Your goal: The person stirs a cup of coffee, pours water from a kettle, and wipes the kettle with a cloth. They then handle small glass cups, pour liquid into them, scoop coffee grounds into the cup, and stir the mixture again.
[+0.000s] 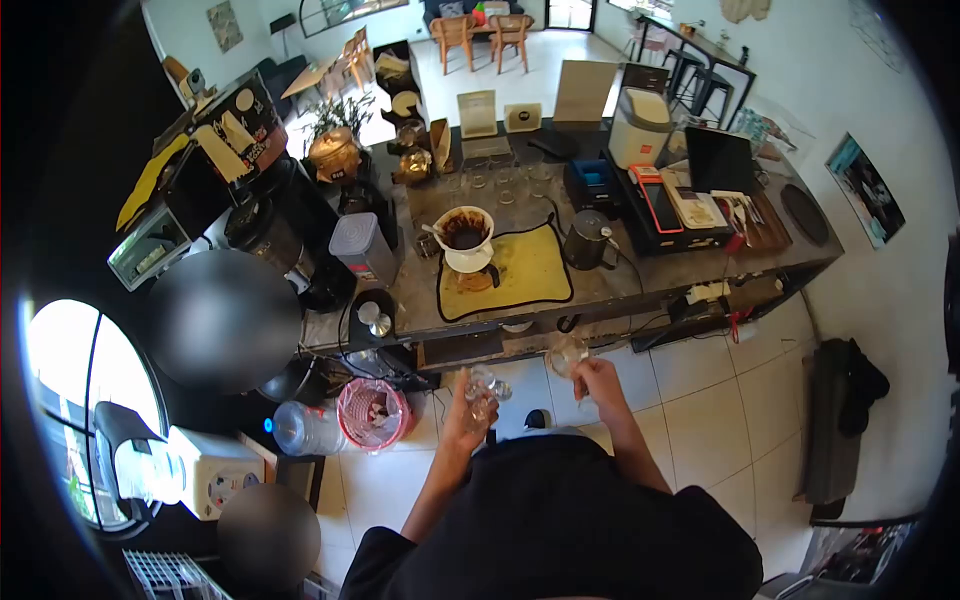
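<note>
Holding clear glassware [487, 388] in the left hand [466, 415] and a glass [567, 352] in the right hand [598, 384], both just before the counter [662, 272]. Beyond, on a yellow cloth [532, 262], a stained coffee dripper [467, 238], with a metal pitcher [588, 240] near.

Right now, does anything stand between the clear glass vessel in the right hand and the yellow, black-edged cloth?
The grey-brown counter's front edge crosses the way, a small black curved item just below it. Nothing upright shows between edge and cloth; whether the glass vessel sits above edge height is unclear.
</note>
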The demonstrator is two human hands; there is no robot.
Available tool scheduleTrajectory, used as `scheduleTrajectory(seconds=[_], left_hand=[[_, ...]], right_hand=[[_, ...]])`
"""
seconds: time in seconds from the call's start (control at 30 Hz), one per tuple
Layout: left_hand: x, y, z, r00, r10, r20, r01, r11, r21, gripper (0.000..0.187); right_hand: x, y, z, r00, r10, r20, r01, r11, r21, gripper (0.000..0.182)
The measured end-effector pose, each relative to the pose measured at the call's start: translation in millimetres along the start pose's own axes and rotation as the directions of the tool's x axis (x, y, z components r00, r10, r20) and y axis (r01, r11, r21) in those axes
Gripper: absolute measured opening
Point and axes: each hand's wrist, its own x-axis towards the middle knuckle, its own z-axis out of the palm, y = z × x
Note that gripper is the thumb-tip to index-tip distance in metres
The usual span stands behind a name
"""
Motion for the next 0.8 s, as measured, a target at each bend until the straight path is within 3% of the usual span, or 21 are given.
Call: scheduleTrajectory(seconds=[0.03,0.1,0.2,0.27,0.37,0.5,0.8], left_hand=[[9.5,5.0,2.3,0.999,0.026,0.042,-0.024,0.999,-0.048,0.046],[11.7,15.4,30.9,0.989,0.101,-0.112,-0.114,0.987,-0.116,0.049],[26.0,36.0,27.9,0.991,0.135,0.01,-0.133,0.986,-0.103,0.041],[31.6,46.9,33.9,0.974,0.198,-0.107,-0.215,0.96,-0.179,0.054],[37.4,67.0,46.5,0.935,0.284,-0.21,-0.316,0.939,-0.136,0.057],[59.1,97.4,45.7,0.942,0.279,-0.188,-0.311,0.935,-0.172,0.043],[98.2,154.1,38.6,0.946,0.259,-0.195,-0.288,0.948,-0.136,0.044]], right_hand=[[18.3,-10.7,-2.5,0.999,-0.032,0.02,0.032,0.999,0.01,0.026],[45.0,-33.8,-1.5,0.997,-0.043,0.058,0.042,0.999,0.011,0.026],[79.5,-75.1,8.2,0.999,0.027,0.03,-0.029,0.996,0.082,0.025],[105.3,-83.2,11.1,0.999,-0.002,0.047,-0.002,0.996,0.09,0.025],[141.8,-95.0,24.6,0.998,-0.021,0.063,0.013,0.993,0.12,0.026],[192.5,-103.0,44.2,0.999,-0.007,0.031,0.003,0.993,0.114,0.028],[288.4,-112.3,94.7,0.998,0.046,0.039,-0.049,0.996,0.069,0.028]])
